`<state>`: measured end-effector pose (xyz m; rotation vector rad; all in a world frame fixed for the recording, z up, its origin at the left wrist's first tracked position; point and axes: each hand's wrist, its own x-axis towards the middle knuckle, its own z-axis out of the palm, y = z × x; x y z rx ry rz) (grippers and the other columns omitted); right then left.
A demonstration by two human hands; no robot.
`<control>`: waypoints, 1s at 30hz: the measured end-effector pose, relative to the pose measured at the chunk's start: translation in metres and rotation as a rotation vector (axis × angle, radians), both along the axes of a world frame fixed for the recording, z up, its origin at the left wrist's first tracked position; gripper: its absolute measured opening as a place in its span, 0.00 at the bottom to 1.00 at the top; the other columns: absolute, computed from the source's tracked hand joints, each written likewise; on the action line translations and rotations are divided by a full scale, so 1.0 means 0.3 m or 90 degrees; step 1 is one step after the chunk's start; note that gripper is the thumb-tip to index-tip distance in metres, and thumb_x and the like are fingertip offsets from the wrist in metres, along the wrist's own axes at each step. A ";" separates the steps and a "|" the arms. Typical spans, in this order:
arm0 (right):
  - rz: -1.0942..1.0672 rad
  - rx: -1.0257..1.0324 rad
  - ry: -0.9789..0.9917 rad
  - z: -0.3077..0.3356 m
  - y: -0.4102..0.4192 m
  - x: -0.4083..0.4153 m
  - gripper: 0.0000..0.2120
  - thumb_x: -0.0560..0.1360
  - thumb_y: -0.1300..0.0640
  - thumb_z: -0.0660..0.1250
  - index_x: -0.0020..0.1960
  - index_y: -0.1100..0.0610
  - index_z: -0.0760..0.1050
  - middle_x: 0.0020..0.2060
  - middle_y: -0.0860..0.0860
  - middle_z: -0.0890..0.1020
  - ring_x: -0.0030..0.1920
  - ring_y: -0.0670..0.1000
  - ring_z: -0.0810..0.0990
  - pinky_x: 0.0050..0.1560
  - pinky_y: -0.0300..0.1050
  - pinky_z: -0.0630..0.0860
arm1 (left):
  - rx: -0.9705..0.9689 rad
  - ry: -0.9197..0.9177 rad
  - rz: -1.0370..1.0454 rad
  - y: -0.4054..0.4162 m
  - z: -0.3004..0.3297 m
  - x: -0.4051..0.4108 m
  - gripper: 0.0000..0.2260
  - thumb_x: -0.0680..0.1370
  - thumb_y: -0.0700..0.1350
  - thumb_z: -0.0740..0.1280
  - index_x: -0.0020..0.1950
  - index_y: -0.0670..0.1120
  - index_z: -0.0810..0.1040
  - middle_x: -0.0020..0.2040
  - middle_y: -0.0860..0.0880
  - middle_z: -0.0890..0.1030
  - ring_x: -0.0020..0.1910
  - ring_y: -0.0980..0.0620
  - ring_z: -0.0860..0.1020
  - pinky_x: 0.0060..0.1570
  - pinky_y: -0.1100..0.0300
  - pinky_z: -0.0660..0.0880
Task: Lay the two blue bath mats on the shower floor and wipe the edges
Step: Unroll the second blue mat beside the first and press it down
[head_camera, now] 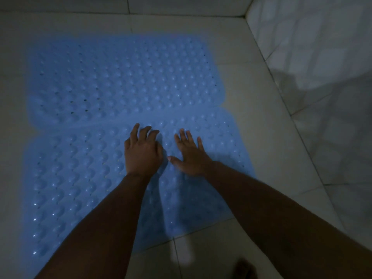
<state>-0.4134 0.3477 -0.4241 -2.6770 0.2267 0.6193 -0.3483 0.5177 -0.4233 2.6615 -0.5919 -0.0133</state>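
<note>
Two blue bubbled bath mats lie flat side by side on the pale tiled shower floor (pixel 251 93). The far mat (pixel 120 77) meets the near mat (pixel 80 178) along a seam just beyond my fingers. My left hand (pixel 142 152) presses on the near mat with fingers spread and slightly bent. My right hand (pixel 190 154) lies flat beside it on the same mat, fingers straight and spread. Neither hand holds anything.
A white tiled wall (pixel 322 57) rises along the right side, another along the back (pixel 181 5). Bare floor tiles border the mats on the right and at the front. A foot (pixel 244 268) shows at the bottom edge. The light is dim.
</note>
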 end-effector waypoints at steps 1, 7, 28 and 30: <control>-0.010 0.052 0.054 0.056 -0.039 0.051 0.35 0.82 0.39 0.58 0.81 0.55 0.54 0.82 0.54 0.50 0.82 0.54 0.48 0.80 0.56 0.45 | 0.004 0.011 0.003 -0.014 0.018 0.003 0.19 0.75 0.48 0.61 0.64 0.48 0.80 0.67 0.46 0.79 0.75 0.38 0.67 0.61 0.41 0.72; -0.113 0.091 0.039 0.331 -0.290 0.210 0.17 0.81 0.61 0.61 0.69 0.59 0.76 0.72 0.56 0.74 0.72 0.55 0.71 0.70 0.44 0.66 | 0.058 0.102 -0.067 -0.183 0.066 -0.066 0.23 0.74 0.50 0.60 0.68 0.48 0.78 0.68 0.45 0.78 0.76 0.36 0.66 0.64 0.41 0.70; -0.289 0.034 -0.389 0.018 -0.546 0.031 0.13 0.78 0.49 0.61 0.55 0.52 0.82 0.51 0.48 0.85 0.53 0.53 0.83 0.56 0.53 0.79 | 0.152 0.065 -0.281 -0.457 -0.132 -0.248 0.44 0.78 0.74 0.43 0.83 0.43 0.51 0.84 0.43 0.47 0.83 0.41 0.41 0.78 0.34 0.44; -0.262 0.032 -0.362 0.065 -0.590 0.025 0.13 0.78 0.48 0.61 0.54 0.51 0.81 0.50 0.48 0.86 0.53 0.53 0.83 0.56 0.54 0.79 | 0.167 0.086 -0.272 -0.466 -0.109 -0.246 0.41 0.80 0.71 0.43 0.83 0.44 0.53 0.84 0.43 0.48 0.83 0.40 0.42 0.77 0.34 0.43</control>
